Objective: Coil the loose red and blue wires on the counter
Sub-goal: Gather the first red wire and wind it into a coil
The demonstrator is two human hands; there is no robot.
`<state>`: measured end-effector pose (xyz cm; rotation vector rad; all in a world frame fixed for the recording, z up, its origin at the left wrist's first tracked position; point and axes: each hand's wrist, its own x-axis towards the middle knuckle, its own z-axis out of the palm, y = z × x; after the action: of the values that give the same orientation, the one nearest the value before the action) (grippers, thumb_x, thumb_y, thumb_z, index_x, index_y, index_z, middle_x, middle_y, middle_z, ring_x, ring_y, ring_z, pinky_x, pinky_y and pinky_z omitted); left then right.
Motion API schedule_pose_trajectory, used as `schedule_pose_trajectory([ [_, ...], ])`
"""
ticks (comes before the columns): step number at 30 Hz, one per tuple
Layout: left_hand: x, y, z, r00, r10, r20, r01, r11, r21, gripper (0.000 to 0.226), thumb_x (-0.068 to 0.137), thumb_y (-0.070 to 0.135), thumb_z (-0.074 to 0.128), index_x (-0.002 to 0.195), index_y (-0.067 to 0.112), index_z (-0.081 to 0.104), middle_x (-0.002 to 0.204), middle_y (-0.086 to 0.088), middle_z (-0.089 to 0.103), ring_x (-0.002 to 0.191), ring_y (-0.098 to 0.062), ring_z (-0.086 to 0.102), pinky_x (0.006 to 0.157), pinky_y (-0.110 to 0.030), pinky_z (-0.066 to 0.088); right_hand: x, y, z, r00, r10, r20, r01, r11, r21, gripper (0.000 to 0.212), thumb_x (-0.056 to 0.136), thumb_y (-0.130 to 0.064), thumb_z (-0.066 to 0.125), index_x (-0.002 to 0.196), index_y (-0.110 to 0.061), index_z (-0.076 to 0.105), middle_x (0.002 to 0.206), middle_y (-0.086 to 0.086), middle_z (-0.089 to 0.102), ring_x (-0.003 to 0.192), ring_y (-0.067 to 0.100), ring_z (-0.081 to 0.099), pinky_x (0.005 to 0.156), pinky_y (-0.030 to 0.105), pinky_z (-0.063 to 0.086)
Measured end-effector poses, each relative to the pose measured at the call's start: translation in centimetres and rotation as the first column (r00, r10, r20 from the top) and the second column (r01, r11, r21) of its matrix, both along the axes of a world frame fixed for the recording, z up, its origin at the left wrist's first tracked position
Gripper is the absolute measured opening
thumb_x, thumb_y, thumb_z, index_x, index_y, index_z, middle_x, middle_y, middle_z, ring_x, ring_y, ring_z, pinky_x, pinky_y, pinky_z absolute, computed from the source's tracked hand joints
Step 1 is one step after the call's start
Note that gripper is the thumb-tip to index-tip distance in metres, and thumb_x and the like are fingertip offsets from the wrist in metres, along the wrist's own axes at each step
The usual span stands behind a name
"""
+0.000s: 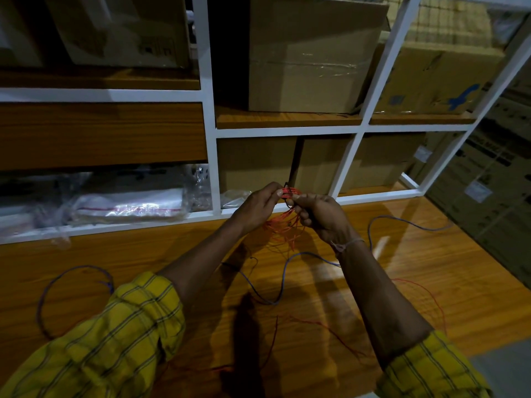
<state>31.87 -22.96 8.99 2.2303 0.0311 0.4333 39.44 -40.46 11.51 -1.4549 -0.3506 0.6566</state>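
White-framed shelving unit (287, 130): one, standing along the back of the counter, with wood-grain shelves. Cardboard boxes: at least five visible in its compartments, the largest (310, 53) on the upper middle shelf with clear tape around it. Clear plastic bags (129, 205): several in the lower left compartment, count uncertain.

Wooden counter (402, 268): one, glossy, orange-brown.

Forearms: two, both in rolled yellow plaid sleeves (120, 326), raised above the counter.

Left hand (258, 205) and right hand (321, 216): close together, both with fingers closed on one red wire coil (290, 193); its loops hang below between the hands. The right wrist carries one thread band (347, 244).

Blue wire: one loose length (275, 282) lying on the counter under the arms, trailing off right; one blue loop (57, 285) at left, well apart. Whether they join cannot be told.

Red wire: loose thin strands (324, 326) on the near counter, count unclear.
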Motion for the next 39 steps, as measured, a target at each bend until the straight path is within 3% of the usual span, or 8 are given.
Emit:
schedule_pose_trajectory([
  [12, -0.19, -0.06, -0.26, 1.000, 0.004, -0.008, -0.004, 0.999, 0.047, 0.023, 0.112, 0.034, 0.037, 0.118, 0.020, 0.054, 0.077, 0.010, 0.052, 0.067, -0.005, 0.050, 0.059, -0.027, 0.038, -0.20, 0.17, 0.26, 0.999, -0.030, -0.031, 0.030, 0.999, -0.021, 0.019, 0.098, -0.010, 0.060, 0.086, -0.001, 0.073, 0.065, 0.003, 0.053, 0.050, 0.010, 0.037, 0.042, 0.021, 0.027],
  [30, -0.20, -0.43, -0.25, 0.999, 0.041, -0.011, -0.040, 0.998, 0.044, 0.024, 0.112, 0.030, 0.038, 0.125, 0.017, 0.053, 0.076, 0.014, 0.050, 0.066, 0.000, 0.049, 0.053, -0.011, 0.033, -0.53, 0.43, -0.23, 0.998, -0.055, -0.039, 0.055, 0.998, -0.024, 0.020, 0.096, -0.011, 0.061, 0.085, -0.001, 0.074, 0.063, 0.002, 0.052, 0.051, 0.011, 0.038, 0.045, 0.024, 0.027],
  [39, -0.09, -0.06, -0.55, 1.000, 0.022, -0.007, -0.022, 1.000, -0.003, 0.022, 0.112, 0.033, 0.037, 0.122, 0.022, 0.054, 0.078, 0.013, 0.053, 0.069, -0.004, 0.050, 0.061, -0.026, 0.038, -0.62, 0.45, -0.16, 0.997, -0.050, -0.055, 0.050, 0.999, -0.007, 0.019, 0.098, -0.010, 0.059, 0.089, 0.000, 0.072, 0.059, -0.001, 0.053, 0.049, 0.009, 0.040, 0.044, 0.023, 0.028],
])
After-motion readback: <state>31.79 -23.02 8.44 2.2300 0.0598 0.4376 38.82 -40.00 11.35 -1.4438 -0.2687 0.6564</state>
